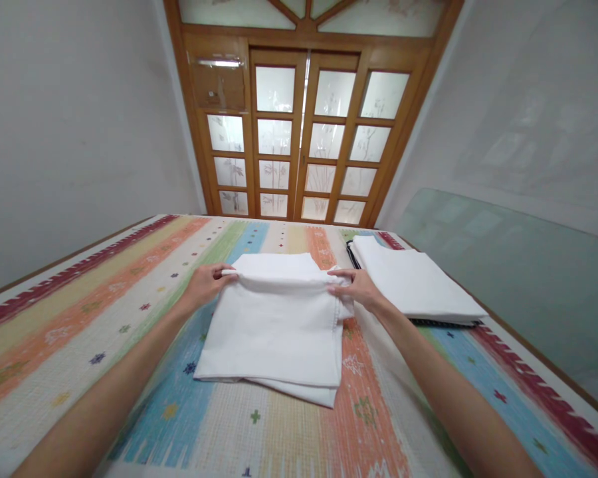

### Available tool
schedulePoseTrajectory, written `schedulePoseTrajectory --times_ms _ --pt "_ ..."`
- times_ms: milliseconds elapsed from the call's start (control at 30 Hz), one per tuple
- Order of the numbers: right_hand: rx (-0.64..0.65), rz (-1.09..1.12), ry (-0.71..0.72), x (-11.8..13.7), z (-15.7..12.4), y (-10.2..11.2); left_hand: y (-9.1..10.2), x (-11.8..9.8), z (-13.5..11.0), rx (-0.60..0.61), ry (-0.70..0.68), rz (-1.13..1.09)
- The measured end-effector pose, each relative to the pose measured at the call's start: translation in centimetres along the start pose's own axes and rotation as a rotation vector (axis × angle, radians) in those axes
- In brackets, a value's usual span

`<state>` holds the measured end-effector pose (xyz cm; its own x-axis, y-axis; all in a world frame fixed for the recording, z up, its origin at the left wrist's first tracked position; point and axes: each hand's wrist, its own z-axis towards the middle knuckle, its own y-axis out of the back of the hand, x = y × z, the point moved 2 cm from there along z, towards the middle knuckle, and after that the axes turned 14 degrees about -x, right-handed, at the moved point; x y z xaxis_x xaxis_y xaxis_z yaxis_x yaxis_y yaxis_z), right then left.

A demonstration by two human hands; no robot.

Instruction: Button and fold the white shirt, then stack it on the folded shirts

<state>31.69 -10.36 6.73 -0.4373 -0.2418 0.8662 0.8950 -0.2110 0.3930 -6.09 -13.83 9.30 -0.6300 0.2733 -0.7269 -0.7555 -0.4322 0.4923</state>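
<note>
A white cloth garment (274, 328), partly folded, lies in front of me on the striped cover. My left hand (210, 284) pinches its folded edge at the upper left corner. At the upper right of the same fold, my right hand (356, 287) grips the fabric between thumb and fingers. The fold between both hands is lifted a little, and a flat white part of the cloth extends beyond it. Some bunched fabric sticks out under my right hand.
To the right lies a stack of folded white cloth (413, 275) with a dark layer (446, 323) beneath. A striped, patterned cover (144, 318) spreads under everything. A pale green panel (508, 265) leans along the right wall. Wooden glass-paned doors (299, 133) stand beyond the far edge.
</note>
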Motion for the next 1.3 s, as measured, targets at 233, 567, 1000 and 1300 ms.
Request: schedulePoseTrajectory --times_ms 233,567,1000,1300 --pt "-0.244 -0.318 0.25 0.0 -1.0 -0.1 -0.2 -0.7 -0.8 -0.086 -0.055 0.057" --pt "-0.178 -0.164 0.532 4.8 -2.3 2.5 3.2 -3.2 -1.2 -0.125 -0.261 0.043" --pt "-0.176 -0.047 0.373 9.0 1.4 6.2 4.4 -4.8 1.6 -0.091 0.215 -0.44" --pt "0.206 -0.505 0.379 -0.9 3.3 -1.2 -3.2 3.8 1.0 0.088 0.348 0.075"
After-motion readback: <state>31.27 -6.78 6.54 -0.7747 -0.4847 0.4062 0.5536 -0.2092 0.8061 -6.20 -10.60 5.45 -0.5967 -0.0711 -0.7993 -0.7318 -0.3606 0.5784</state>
